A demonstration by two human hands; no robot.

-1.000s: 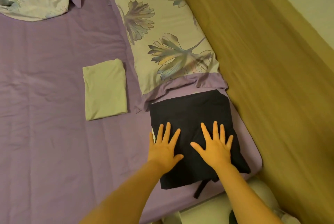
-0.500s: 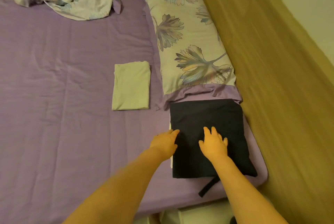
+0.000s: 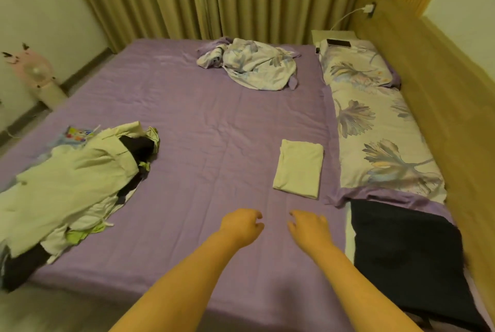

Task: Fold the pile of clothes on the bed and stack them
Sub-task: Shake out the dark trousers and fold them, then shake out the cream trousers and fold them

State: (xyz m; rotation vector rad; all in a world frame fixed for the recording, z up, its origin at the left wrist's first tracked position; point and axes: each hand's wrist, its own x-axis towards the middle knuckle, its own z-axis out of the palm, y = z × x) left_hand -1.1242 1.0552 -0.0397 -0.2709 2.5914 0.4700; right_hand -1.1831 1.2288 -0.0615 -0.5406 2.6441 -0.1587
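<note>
Head view: left hand [image 3: 241, 227] and right hand [image 3: 308, 227] hover empty, fingers loosely curled, above the bed [image 3: 214, 130].

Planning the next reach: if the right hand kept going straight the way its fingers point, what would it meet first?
Probably the folded pale-yellow cloth; the right hand hovers empty, only bare purple sheet between, though depth is unclear.

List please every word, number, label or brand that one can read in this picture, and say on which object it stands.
No text can be read anywhere in this picture.
Colourful printed item behind the pile of unfolded clothes: it has a bright print, but too blurred to tell if it carries letters.
Dark flat device near the pillow: no marking is legible.
Folded pale garment and folded dark garment: no label shows.
</note>
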